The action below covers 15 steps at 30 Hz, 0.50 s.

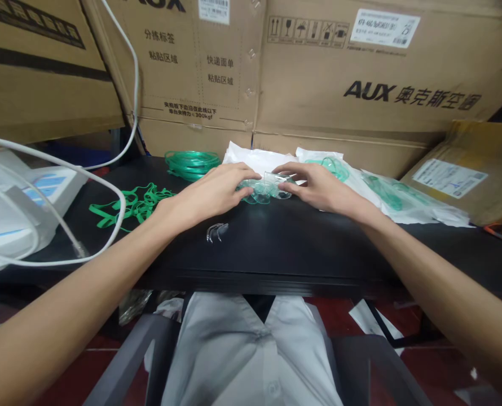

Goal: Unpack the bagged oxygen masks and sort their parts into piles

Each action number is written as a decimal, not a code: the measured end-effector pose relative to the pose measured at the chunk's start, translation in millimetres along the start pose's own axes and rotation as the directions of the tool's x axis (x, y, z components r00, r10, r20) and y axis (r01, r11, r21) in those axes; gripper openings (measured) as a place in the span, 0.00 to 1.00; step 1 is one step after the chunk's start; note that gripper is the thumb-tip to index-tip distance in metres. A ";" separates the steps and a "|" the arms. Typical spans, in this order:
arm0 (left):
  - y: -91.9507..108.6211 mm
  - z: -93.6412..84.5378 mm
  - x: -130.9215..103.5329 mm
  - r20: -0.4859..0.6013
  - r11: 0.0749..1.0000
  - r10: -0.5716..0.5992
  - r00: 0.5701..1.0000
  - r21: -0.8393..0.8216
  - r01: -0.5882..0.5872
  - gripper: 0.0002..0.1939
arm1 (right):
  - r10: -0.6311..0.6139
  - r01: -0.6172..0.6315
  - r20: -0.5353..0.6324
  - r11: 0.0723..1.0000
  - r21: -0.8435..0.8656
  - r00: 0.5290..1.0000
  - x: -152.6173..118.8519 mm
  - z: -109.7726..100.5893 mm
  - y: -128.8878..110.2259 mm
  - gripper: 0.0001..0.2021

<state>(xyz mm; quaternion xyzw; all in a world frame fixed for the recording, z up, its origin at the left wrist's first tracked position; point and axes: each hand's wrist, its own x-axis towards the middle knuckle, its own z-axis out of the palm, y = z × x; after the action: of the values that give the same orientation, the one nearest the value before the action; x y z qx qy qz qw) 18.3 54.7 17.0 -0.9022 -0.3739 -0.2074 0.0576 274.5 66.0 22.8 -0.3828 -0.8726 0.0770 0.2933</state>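
A small heap of clear, green-tinted plastic cup-like pieces lies on the black table between my hands. My left hand curves around the heap's left side, thumb and fingers closed on its edge. From the right, my right hand has thumb and forefinger around a clear piece. The exact shape of the pieces is partly hidden by my fingers. Closer to me lie a few thin, bent metal strips. Left of my left hand, a tangle of green elastic straps rests on the table.
Coiled green tubing sits behind my left hand. White packets with green plastic parts line the right rear. Cardboard boxes wall off the back. A white cable loops over a white device at left.
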 end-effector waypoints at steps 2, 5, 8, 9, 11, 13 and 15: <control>-1.7 0.3 -1.5 0.003 1.000 0.004 1.000 -0.006 -0.004 0.21 | -0.025 0.026 0.023 1.000 -0.012 0.999 1.2 -0.8 -1.1 0.18; -2.7 1.1 -3.1 0.003 1.000 -0.010 1.000 -0.004 0.010 0.21 | -0.032 0.034 0.057 0.999 -0.030 0.998 3.5 0.6 -4.2 0.18; -2.8 2.5 -4.2 -0.013 0.999 -0.043 0.999 -0.028 0.042 0.23 | -0.034 0.037 0.090 0.999 -0.028 0.995 3.6 6.0 -6.3 0.18; -3.0 3.0 -4.4 -0.017 0.998 -0.051 0.999 -0.040 0.050 0.25 | -0.035 0.038 0.099 0.999 -0.027 0.994 3.4 8.1 -6.4 0.18; -3.5 3.9 -4.4 -0.026 0.998 -0.051 0.998 -0.048 0.049 0.26 | -0.033 0.037 0.113 0.999 -0.036 0.993 3.4 11.3 -5.9 0.19; -4.2 4.3 -3.8 -0.033 0.999 -0.028 0.999 -0.030 0.027 0.24 | -0.023 0.030 0.126 0.998 -0.052 0.992 4.6 12.7 -4.6 0.20; -4.8 4.0 -2.9 -0.032 1.000 -0.006 0.999 -0.008 0.006 0.21 | -0.016 0.024 0.155 0.998 -0.051 0.988 6.5 13.0 -2.8 0.21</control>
<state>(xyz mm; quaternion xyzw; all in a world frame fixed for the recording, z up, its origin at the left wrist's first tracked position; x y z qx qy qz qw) 14.5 57.3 11.9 -0.8978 -0.3747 -0.2235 0.0597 261.9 69.8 16.2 -0.3744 -0.8983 0.0806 0.2155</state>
